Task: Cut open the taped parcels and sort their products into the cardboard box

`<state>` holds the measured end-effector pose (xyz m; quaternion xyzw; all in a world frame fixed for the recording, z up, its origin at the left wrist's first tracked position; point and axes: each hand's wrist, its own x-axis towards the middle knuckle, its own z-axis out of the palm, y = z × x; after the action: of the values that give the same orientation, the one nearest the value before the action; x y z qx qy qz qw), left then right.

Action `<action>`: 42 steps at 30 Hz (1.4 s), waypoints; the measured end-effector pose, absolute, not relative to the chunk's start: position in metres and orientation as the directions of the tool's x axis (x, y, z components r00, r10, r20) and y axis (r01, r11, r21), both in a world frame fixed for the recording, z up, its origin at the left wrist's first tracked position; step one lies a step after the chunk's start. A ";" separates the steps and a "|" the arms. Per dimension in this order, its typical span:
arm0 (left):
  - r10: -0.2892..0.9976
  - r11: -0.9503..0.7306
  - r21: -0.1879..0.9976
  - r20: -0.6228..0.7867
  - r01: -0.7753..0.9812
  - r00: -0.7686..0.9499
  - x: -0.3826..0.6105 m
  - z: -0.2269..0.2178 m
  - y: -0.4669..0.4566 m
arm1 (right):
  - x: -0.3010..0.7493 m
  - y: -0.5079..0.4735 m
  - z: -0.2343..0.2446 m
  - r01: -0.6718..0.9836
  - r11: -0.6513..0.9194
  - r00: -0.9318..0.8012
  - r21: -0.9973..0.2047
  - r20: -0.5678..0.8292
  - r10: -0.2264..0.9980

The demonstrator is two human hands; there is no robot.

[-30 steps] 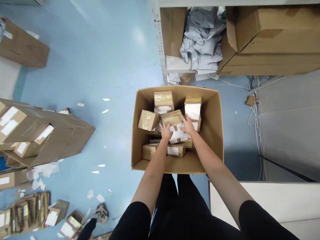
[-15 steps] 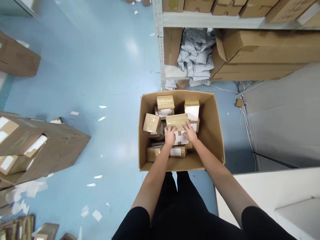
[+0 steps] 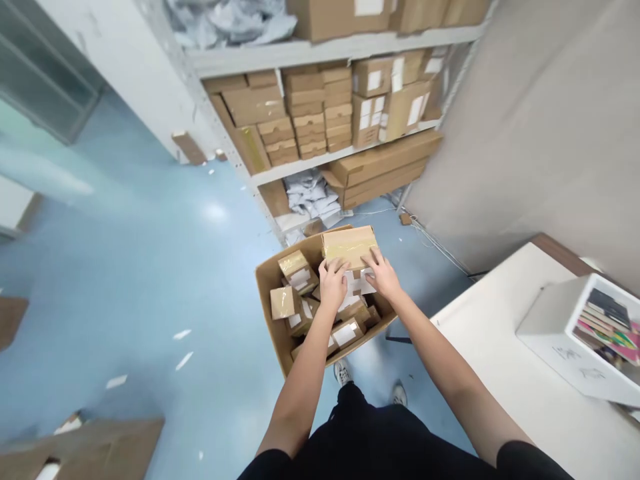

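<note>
A taped cardboard box [image 3: 350,245] with white labels on its near side is held between my two hands, over the right part of a large open carton [image 3: 273,320]. My left hand [image 3: 333,283] grips its left near corner, and my right hand [image 3: 381,272] grips the right side, fingers bent over the top edge. Beneath and to the left, several smaller taped boxes lie jumbled in the carton, among them a tilted labelled box [image 3: 299,272] and a small plain-faced box [image 3: 283,303]. The held box hides the carton's right back part.
A metal shelf rack [image 3: 280,175] with stacked cardboard boxes and grey plastic mailers [image 3: 310,193] stands behind the carton. To the right is a white table [image 3: 505,333] bearing a white bin [image 3: 555,340]. Paper scraps [image 3: 184,361] lie on the blue floor at left.
Both hands have raised the labelled box from among the others to above the carton's rim. My view has tilted up and turned, showing more of the rack and the table.
</note>
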<state>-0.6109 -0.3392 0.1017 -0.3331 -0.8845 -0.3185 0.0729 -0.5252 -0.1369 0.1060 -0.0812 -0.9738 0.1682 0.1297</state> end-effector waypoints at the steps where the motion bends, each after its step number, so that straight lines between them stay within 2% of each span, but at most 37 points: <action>1: 0.564 0.550 0.502 0.367 0.668 -0.740 -0.604 0.116 -0.327 | -0.511 -0.129 0.120 0.141 0.931 -0.937 -0.338 0.258 0.235; 5: 0.659 0.416 0.440 0.458 0.796 -0.597 -0.560 0.161 -0.265 | -0.434 -0.086 0.158 0.287 0.913 -0.855 -0.291 0.352 0.381; 10: 0.776 0.184 0.376 0.512 0.908 -0.369 -0.451 0.182 -0.165 | -0.287 -0.029 0.161 0.519 0.805 -0.698 -0.286 0.403 0.593; 17: 0.899 -0.095 0.421 0.426 0.902 -0.104 -0.250 0.146 -0.058 | -0.053 0.008 0.112 0.740 0.567 -0.438 -0.362 0.382 0.814; 22: 0.958 -0.161 0.486 0.286 0.859 0.018 -0.149 0.100 -0.031 | 0.053 0.002 0.068 0.855 0.369 -0.315 -0.366 0.200 0.928; 25: 0.976 -0.173 0.545 0.208 0.820 0.068 -0.119 0.077 -0.030 | 0.085 -0.008 0.051 0.894 0.274 -0.264 -0.354 0.076 0.961; 27: 0.981 -0.135 0.609 0.194 0.781 0.018 -0.108 0.066 -0.030 | 0.094 -0.016 0.046 0.902 0.244 -0.244 -0.357 0.046 0.969; 31: 0.958 0.076 0.741 0.131 0.667 -0.255 -0.105 0.050 -0.021 | 0.087 -0.033 0.047 0.891 0.265 -0.248 -0.370 0.093 0.964; 33: 0.955 0.133 0.756 0.074 0.640 -0.286 -0.109 0.046 -0.009 | 0.078 -0.038 0.053 0.884 0.279 -0.248 -0.375 0.131 0.960; 35: 0.976 0.110 0.762 0.038 0.638 -0.214 -0.116 0.045 0.008 | 0.072 -0.038 0.061 0.894 0.219 -0.179 -0.391 0.136 0.974; 39: 0.999 -0.034 0.769 0.003 0.638 0.050 -0.122 0.053 0.047 | 0.081 -0.016 0.085 0.910 -0.005 0.036 -0.415 0.066 0.997; 42: 0.957 -0.157 0.763 -0.040 0.627 0.289 -0.112 0.059 0.069 | 0.108 0.017 0.105 0.908 0.001 0.034 -0.419 0.076 0.997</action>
<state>-0.1117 0.0695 0.0594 -0.7231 -0.5476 -0.2360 -0.3486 0.1083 0.0171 0.1045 -0.6961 -0.6841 0.1226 0.1802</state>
